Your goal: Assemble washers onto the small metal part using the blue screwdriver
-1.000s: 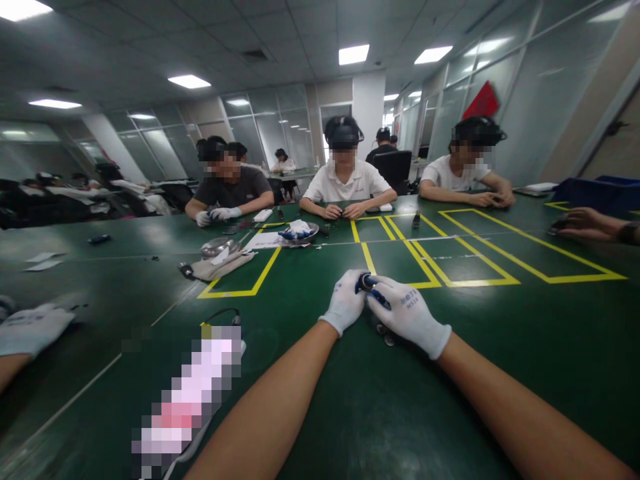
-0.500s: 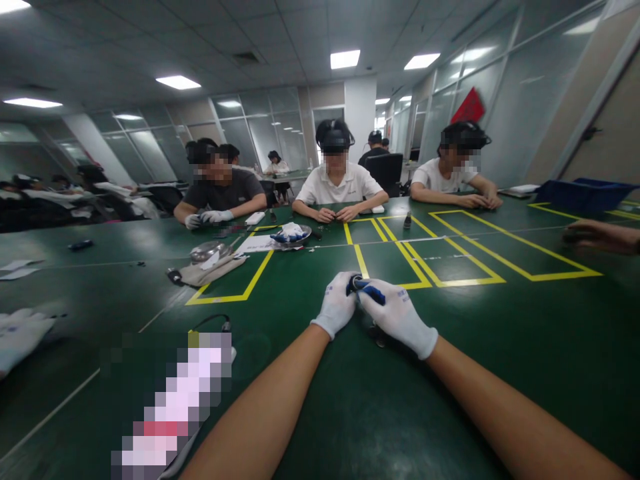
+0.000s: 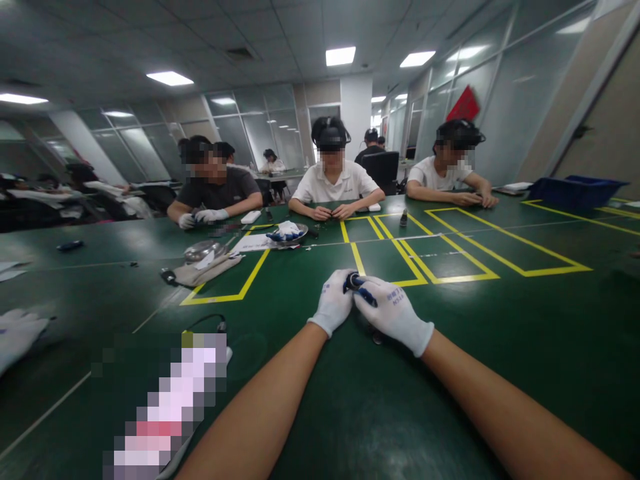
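White knit gloves with blue-coated fingers cover both of my hands. My left hand is closed around a small dark piece with a shiny, rounded end. From the other side, my right hand grips that same piece, its blue thumb bent in against it. Most of the piece is hidden by the fingers, so its kind cannot be made out. Below the right hand, a small dark round part lies on the green table.
Left of my forearm lies a blurred-out pinkish device with a cable. Beyond are a metal bowl, a beige glove, a dish and yellow tape. A blue bin stands far right. Several co-workers sit opposite.
My right thumb has drawn in closer to the dark piece. A co-worker's hand at the right has moved out of sight. The whole view has shifted slightly.
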Motion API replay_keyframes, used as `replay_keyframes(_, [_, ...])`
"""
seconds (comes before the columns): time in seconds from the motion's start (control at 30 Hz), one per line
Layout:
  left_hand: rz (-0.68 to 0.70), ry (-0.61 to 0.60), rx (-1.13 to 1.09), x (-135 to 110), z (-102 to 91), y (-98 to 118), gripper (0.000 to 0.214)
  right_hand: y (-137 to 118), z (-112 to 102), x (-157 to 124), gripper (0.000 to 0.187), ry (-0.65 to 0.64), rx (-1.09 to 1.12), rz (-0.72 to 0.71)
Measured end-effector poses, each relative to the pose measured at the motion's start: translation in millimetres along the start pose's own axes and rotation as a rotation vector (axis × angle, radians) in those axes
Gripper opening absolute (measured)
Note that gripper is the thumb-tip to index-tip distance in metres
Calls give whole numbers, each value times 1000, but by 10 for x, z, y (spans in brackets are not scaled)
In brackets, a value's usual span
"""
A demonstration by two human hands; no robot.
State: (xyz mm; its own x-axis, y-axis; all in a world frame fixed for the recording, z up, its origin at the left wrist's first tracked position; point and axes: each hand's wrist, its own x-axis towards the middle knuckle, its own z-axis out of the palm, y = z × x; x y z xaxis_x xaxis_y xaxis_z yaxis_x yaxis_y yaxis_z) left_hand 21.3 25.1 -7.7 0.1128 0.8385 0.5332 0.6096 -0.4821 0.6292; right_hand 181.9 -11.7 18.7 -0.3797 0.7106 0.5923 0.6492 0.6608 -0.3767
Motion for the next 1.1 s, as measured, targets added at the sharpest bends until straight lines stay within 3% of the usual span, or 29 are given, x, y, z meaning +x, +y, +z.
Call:
replay_keyframes(0.1, [-12,-7,3,-4,-1,3,40,-12,-2,-13,19,13,73,4])
replay_keyframes(0.37, [3,-3,18,-9,10,-6,39,-6,-6,4,19,-37,-73,-7])
replay_keyframes(0.67, [-12,-19,22,-14,-14,20,37,14,-29,-20,16,-25,5,-54])
replay_keyframes(0.97, [10,5,15,-17,-3,1,36,52,23,-6,18,-31,-118,-72])
replay_keyframes(1.1, [2,-7,25,-18,-10,22,35,36,-7,-13,19,-6,-52,-61])
